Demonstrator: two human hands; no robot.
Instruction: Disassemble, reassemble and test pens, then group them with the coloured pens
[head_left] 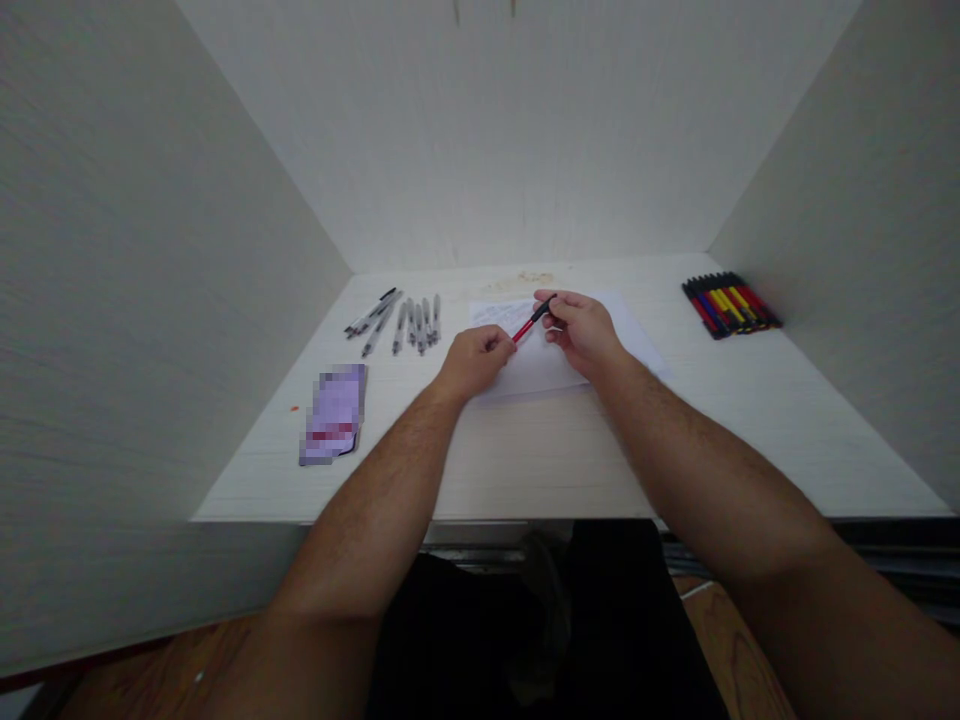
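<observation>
Over a sheet of white paper [540,375] a red pen with a black end [531,325] is held aslant between both hands. My left hand [478,358] is closed on its lower red end. At the upper black end, the fingers of my right hand [583,328] grip it from the right. Faint handwriting shows on the paper's upper left. My fingers hide parts of the pen, and my hands cover part of the paper.
Several clear pens [420,325] lie left of the paper, beside more with dark caps [369,318]. A purple, pixelated object [334,415] lies at the front left. Rows of coloured pens [729,303] sit far right. Pale walls [517,150] enclose the white table [720,440].
</observation>
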